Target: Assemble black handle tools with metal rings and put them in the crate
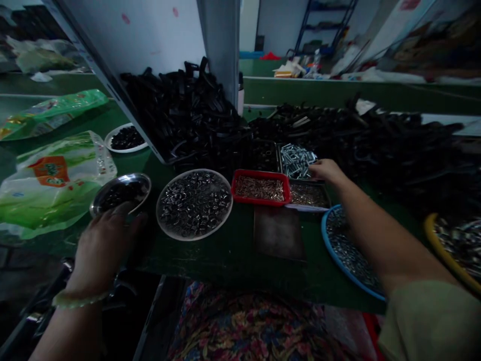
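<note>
My right hand [326,170] reaches forward to a tray of shiny silver screws [296,160], its fingers curled down at the tray's near edge; what they pinch is hidden. My left hand [103,245], with a pale bracelet on the wrist, hangs near the table's front edge just below a small metal bowl [120,193] of dark parts, fingers loosely curled and blurred. Between the hands lie a round plate of dark metal clips [194,203] and a red tray of thin brown pins [260,188].
A big heap of black plastic parts [188,120] fills the back, spreading right [376,140]. A blue-rimmed dish of silver pieces [345,250] and a yellow-rimmed dish [451,245] sit at right. Green plastic bags [52,185] and a white bowl [126,138] lie at left. A dark metal plate [278,233] sits at centre.
</note>
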The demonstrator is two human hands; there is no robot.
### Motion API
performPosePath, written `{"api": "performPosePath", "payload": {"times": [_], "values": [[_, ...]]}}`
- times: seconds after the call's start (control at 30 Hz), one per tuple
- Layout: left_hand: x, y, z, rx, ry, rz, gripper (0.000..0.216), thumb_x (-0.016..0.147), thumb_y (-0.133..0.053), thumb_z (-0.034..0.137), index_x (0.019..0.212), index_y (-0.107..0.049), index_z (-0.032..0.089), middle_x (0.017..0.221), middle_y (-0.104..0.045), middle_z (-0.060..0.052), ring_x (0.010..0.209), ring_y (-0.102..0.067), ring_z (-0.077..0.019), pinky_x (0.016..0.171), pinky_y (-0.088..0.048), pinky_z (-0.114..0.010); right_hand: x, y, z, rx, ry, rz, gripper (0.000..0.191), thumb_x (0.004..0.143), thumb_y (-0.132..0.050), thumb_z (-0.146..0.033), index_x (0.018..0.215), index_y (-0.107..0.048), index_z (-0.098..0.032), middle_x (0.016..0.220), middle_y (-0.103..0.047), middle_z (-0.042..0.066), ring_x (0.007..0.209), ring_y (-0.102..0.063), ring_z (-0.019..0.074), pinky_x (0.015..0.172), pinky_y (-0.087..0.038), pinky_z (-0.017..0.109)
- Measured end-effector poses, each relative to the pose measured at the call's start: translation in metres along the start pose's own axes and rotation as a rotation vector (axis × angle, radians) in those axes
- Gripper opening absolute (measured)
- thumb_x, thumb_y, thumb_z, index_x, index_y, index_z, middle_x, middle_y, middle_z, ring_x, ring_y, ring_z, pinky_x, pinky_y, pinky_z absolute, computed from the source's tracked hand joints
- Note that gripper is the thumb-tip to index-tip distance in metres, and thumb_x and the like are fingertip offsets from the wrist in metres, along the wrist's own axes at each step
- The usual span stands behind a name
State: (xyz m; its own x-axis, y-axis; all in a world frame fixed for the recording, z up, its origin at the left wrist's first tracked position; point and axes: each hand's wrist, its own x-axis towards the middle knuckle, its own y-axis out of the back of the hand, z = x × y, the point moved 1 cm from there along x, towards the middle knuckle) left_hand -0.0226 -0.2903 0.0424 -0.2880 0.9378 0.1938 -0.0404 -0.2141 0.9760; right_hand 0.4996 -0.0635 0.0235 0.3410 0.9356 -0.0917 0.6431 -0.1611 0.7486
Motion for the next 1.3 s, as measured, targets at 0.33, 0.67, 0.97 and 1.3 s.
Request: {"api": "performPosePath", "payload": {"times": [0.33,0.67,0.97,1.3], "values": [[0.156,-0.086,0.345,-0.493,-0.575,-0.393,0.014,0.079,-0.061,0.015,0.092,-0.067,0.013,0.101,-0.070,-0.013,0.103,-0.063,-0.0248,0.094,-0.044,-0.034,-0.145,-0.012,0.003,1.191,0.047,-0.397,0.021,0.066,-0.065,-0.026,0.071,-0.046,-0.021,0.054,-0.042,-0.008,0.043,-0.042,0.0069,0.038,-0.037,0.018],[0.143,-0.096,0.346,-0.843,-0.425,-0.376,0.027,0.077,-0.054,0.007,0.103,-0.062,0.011,0.107,-0.065,-0.010,0.101,-0.061,-0.0182,0.094,-0.046,-0.032,-0.192,-0.007,0.043,0.912,0.173,-0.158,0.016,0.079,-0.064,-0.033,0.085,-0.057,-0.020,0.063,-0.061,-0.003,0.054,-0.059,0.0127,0.053,-0.050,0.025],[-0.034,-0.068,0.286,-2.040,0.095,-1.008,0.022,0.072,-0.074,0.021,0.093,-0.068,0.016,0.095,-0.069,-0.003,0.085,-0.065,-0.0130,0.083,-0.052,-0.028,-0.204,-0.043,0.019,0.281,0.840,0.165,0.009,0.086,-0.057,-0.021,0.094,-0.061,-0.021,0.087,-0.066,0.004,0.079,-0.063,0.0168,0.070,-0.051,0.028],[-0.070,-0.074,0.257,-1.687,-0.343,-0.741,0.045,0.076,-0.070,0.019,0.120,-0.061,0.022,0.124,-0.063,-0.006,0.114,-0.059,-0.0203,0.105,-0.042,-0.038,-0.234,-0.061,0.036,-0.081,1.048,0.179,0.026,0.088,-0.048,-0.013,0.108,-0.061,-0.021,0.091,-0.066,0.008,0.079,-0.063,0.0192,0.067,-0.052,0.029]]}}
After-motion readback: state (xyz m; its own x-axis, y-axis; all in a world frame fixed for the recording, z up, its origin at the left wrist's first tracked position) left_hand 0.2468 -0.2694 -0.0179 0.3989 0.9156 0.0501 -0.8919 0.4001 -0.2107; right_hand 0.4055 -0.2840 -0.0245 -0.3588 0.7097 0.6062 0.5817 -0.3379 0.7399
